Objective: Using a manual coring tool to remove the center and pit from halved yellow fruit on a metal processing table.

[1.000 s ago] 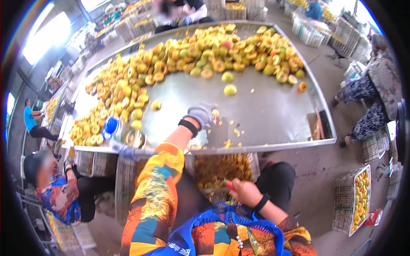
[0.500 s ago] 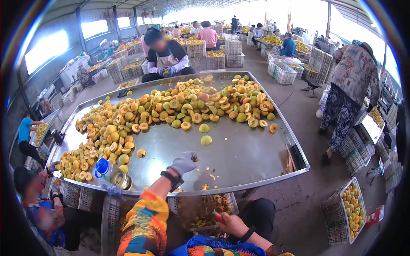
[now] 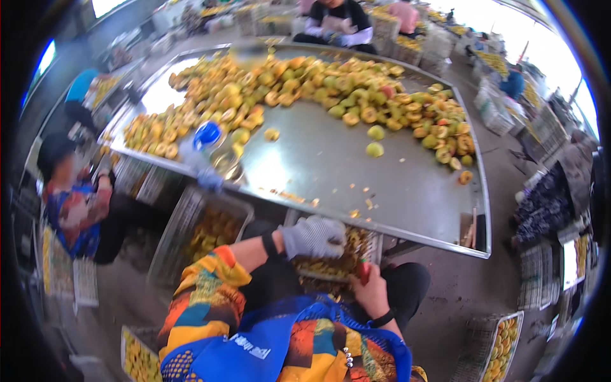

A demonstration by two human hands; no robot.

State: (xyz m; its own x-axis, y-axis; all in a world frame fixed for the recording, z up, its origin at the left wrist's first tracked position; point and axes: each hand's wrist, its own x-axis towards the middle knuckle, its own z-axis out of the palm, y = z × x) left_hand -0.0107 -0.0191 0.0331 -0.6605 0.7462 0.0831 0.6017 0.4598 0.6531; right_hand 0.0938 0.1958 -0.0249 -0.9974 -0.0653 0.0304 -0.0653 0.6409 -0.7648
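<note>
Head view. Landmark: the steel table (image 3: pixel 305 156) before me. My left hand (image 3: pixel 315 239), in a grey glove, is below the table's near edge, over a crate of fruit scraps (image 3: pixel 377 248); fingers curled inward, and I cannot tell whether they grip anything. My right hand (image 3: pixel 370 290), bare, is on my side of the table, just right of the left, wrapped around a red-handled tool (image 3: pixel 363 272); its working end is too blurred to make out.

Halved fruit (image 3: pixel 286 83) is heaped along the table's far and left sides. Two pieces (image 3: pixel 375 141) sit apart near its middle; small bits (image 3: pixel 355 213) lie by its near edge. In the way: a blue-capped bottle (image 3: pixel 227 159) at the table's near left, between me and that end of the heap, with a bluish cloth (image 3: pixel 210 180) just beside it. The table's near edge and my glove hide part of the scrap crate.

Left of that, below the table: a second crate (image 3: pixel 170 232). One co-worker (image 3: pixel 76 207) sits off the table's left end, another (image 3: pixel 337 22) beyond its far edge.
</note>
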